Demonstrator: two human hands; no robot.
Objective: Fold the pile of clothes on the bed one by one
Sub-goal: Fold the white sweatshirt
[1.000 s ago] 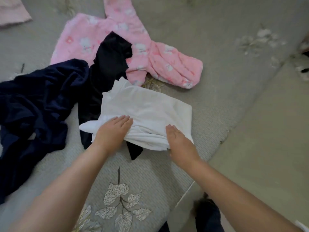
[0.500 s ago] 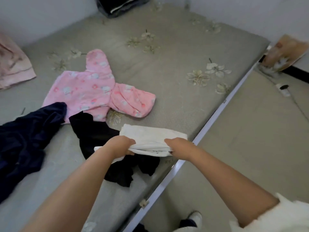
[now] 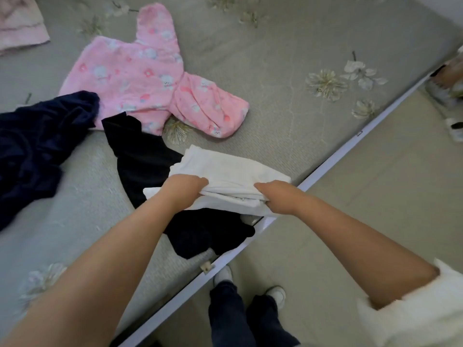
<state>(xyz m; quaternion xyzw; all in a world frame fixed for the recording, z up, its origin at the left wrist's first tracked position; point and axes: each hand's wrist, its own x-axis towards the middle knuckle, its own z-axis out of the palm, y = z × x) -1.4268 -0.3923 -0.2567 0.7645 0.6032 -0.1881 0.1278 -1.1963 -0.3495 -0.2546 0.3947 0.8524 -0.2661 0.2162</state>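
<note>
A folded white garment (image 3: 225, 171) is held just above the bed's near edge. My left hand (image 3: 184, 187) grips its left end and my right hand (image 3: 274, 196) grips its right end, fingers curled under the cloth. Beneath it lies a black garment (image 3: 142, 156), crumpled and reaching the mattress edge. A dark navy garment (image 3: 37, 146) is heaped at the left. A pink patterned fleece top (image 3: 140, 78) lies spread out farther back on the grey floral bed (image 3: 288, 58).
A pale pink cloth (image 3: 20, 28) sits at the far left corner. The bed's white frame edge (image 3: 325, 166) runs diagonally, with beige floor (image 3: 375, 209) to its right. My feet in white shoes (image 3: 275, 294) stand by the bed. Other shoes (image 3: 453, 126) lie at the right.
My hands went from pressing flat on the white garment to gripping both ends and lifting it off the bed toward the near edge. The view tilted up, then back down.
</note>
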